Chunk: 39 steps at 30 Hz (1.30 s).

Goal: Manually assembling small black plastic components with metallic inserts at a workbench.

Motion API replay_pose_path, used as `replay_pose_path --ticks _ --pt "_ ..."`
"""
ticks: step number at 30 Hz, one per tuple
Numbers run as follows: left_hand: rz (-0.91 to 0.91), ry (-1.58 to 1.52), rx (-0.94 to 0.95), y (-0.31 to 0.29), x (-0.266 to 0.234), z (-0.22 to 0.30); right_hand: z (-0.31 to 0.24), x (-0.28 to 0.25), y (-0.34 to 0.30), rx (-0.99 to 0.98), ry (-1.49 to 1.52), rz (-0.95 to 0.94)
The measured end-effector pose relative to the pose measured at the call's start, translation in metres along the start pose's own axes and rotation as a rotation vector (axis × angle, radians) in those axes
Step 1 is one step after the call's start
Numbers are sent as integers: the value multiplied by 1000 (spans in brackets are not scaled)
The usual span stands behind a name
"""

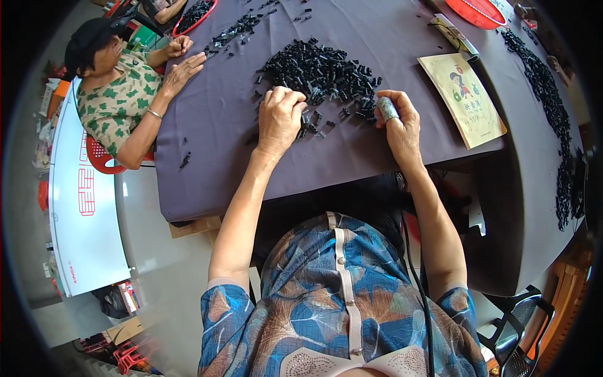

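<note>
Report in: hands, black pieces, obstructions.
Left hand, right hand: fingers curled, contents unclear. Black pieces heaped just beyond. Yellow booklet right of right hand, clear of the heap.

1. The small pieces (pixel 314 70) are black.
2. The surface (pixel 210 147) is greyish purple.
3. The finger wrap (pixel 387 109) is pale grey, with dark speckles.
4. The person's shirt (pixel 308 267) is blue, with brown leaf pattern.
5. The co-worker's shirt (pixel 110 107) is beige, with green leaves.

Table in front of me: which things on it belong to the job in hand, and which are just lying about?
Seem part of the job:
small black pieces, piled by the left hand
speckled wrap on the right hand

Seem just lying about:
yellow booklet
curled printed paper
red basket, though its use is unclear
</note>
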<state>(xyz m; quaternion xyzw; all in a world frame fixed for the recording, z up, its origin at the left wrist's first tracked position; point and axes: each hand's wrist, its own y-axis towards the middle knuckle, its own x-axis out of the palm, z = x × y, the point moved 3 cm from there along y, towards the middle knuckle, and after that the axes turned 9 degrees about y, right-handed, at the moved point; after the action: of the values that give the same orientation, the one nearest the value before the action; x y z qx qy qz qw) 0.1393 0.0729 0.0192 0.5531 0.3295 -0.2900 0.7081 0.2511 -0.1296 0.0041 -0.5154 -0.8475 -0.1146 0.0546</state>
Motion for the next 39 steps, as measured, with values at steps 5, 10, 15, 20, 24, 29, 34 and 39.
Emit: replay_pose_path --ticks 5,10,15,20,24,29,34,39 --pt "-17 -18 -50 1 1 1 -1 3 -1 -16 -56 -11" --pt "33 -9 -32 15 6 19 -1 1 -2 -10 -74 -30" --pt "-51 9 -35 15 13 27 1 2 -2 -9 -74 -31" --pt "-61 -4 2 9 13 33 -1 2 0 -24 -68 -31" --pt "36 -55 -38 13 6 30 -2 1 1 -21 -53 -32" --pt "-34 -120 63 29 12 42 -1 0 -1 -14 -31 -30" --pt "-218 46 30 32 26 56 0 4 -3 5 -17 -32" --pt "-195 100 20 28 32 59 0 3 -3 -8 -56 -37"
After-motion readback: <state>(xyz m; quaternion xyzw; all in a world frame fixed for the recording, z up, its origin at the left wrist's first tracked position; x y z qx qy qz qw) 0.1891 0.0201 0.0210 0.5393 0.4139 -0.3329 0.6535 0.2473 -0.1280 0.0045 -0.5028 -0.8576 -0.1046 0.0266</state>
